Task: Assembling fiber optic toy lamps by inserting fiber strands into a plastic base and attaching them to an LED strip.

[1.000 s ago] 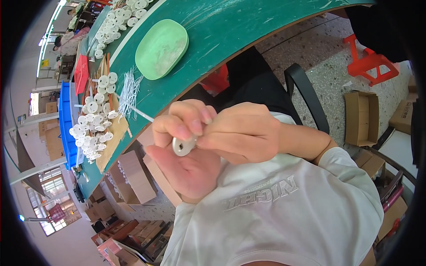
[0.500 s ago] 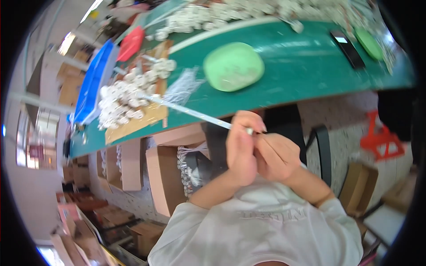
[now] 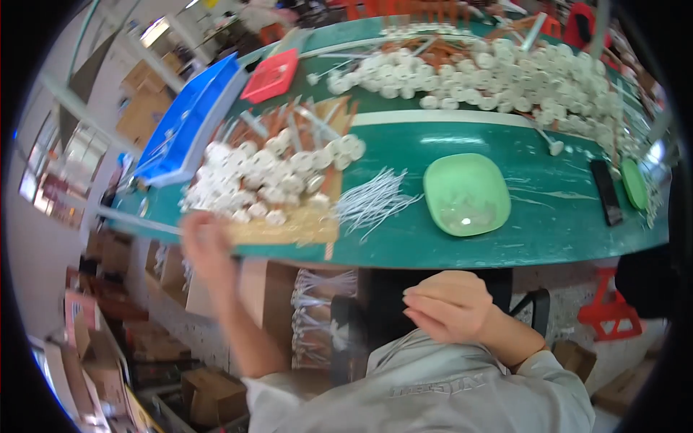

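Observation:
My left hand [image 3: 206, 245], smeared by motion, is at the table's front edge, beside the left end of a pile of white round-headed pieces [image 3: 253, 177]. A long pale rod [image 3: 141, 221] runs leftward from its fingers, which seem closed on it. Over my lap, my right hand [image 3: 451, 303] is closed, thumb and fingers pressed together; whatever is inside stays hidden. Between the hands, on the green table [image 3: 390, 249], lie a bundle of thin white ties [image 3: 375, 202] and a light green bowl [image 3: 469, 191] with small clear bits in it.
Behind the pile stand a blue tray [image 3: 189, 119] and a red basket [image 3: 271, 76]. A larger heap of white round-headed pieces [image 3: 498, 76] covers the far side. A black phone-like slab [image 3: 605, 191] lies at right. Below the table are cardboard boxes [image 3: 245, 289] and a red stool [image 3: 610, 307].
My hands were together over my lap, with the rod reaching from the left one. Now the left hand has swung far left with the rod; the right stays near my lap. The view has shifted.

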The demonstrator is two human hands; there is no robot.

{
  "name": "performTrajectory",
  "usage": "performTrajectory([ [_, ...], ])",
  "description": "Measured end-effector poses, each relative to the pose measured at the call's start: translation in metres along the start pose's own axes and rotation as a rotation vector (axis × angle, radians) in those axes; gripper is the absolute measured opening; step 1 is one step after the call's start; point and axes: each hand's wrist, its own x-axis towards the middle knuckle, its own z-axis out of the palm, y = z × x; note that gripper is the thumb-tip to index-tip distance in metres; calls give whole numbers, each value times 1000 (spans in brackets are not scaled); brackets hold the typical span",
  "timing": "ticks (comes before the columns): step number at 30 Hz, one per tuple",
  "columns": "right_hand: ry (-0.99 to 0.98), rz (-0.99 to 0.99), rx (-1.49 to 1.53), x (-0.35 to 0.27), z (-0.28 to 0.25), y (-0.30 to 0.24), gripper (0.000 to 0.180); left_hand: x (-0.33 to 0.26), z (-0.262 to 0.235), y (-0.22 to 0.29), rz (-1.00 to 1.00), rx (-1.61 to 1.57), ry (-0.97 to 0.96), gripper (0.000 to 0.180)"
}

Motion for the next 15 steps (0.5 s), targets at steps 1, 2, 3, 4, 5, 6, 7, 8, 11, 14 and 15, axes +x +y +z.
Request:
performTrajectory([
  [1, -33, 42, -24, -2, -9, 4, 24, 51, -37, -59, 189, 99, 18, 23],
  [2, -26, 109, -91, -10, -17, 15, 19, 97, -60, -87, 365, 370, -48, 35],
  [3, -20, 132, -156, -19, -28, 28, 19, 132, -74, -116, 320, 279, -142, 41],
  [4, -57, 238, -247, -25, -41, 37, 18, 163, -97, -145, 398, 423, -139, 47],
  [5, -92, 348, -330, -31, -54, 44, 16, 189, -113, -171, 438, 538, -165, 54],
  [6, -80, 363, -377, -35, -70, 47, 16, 211, -120, -191, 180, 439, -315, 58],
  [7, -56, 396, -443, -38, -82, 50, 15, 230, -121, -211, 198, 511, -331, 60],
  [8, -35, 432, -512, -40, -93, 51, 13, 242, -112, -225, 214, 581, -348, 63],
  [11, -23, 392, -726, -16, -129, 64, 11, 260, -85, -228, 58, 668, -404, 64],
  [14, -33, 396, -738, 28, -156, 88, 8, 266, -98, -247, 234, 814, -293, 60],
  [15, -40, 388, -726, 46, -162, 101, 7, 259, -102, -245, 361, 788, -108, 53],
])
